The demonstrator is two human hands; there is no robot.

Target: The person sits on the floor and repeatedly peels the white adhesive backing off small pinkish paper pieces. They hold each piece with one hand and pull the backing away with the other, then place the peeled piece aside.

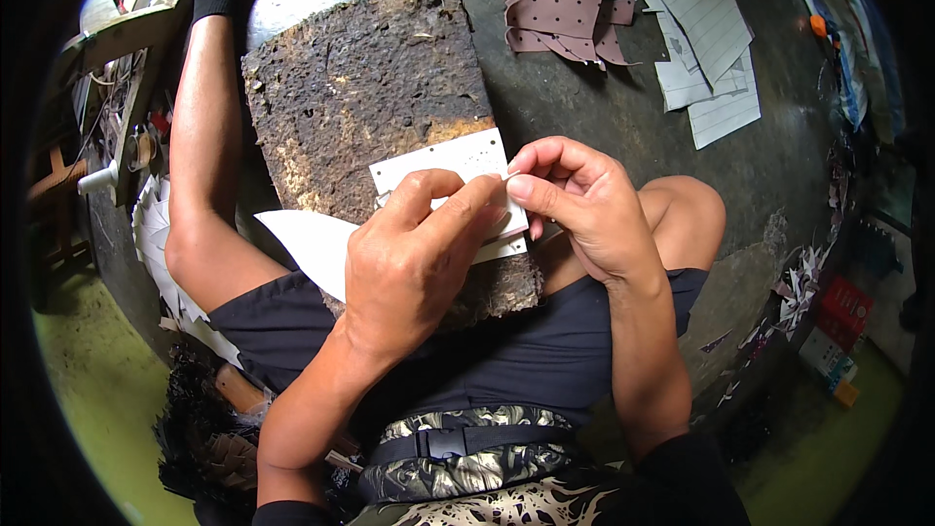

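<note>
I sit on a dark floor with a worn, rust-brown board (375, 88) lying between my legs. A white card piece (450, 161) with small punched holes rests on the board. My left hand (414, 253) presses on the card with thumb and forefinger. My right hand (575, 200) pinches the card's right edge between thumb and forefinger. Whether a small tool is in that pinch is hidden. A second white cut piece (312, 244) lies under my left hand, against my thigh.
Several mauve dotted cut pieces (565, 0) lie piled beyond the board. Lined white paper sheets (706, 29) lie at the upper right. Paper scraps (799, 287) litter the floor edge at right. Wooden furniture (117, 49) stands at left.
</note>
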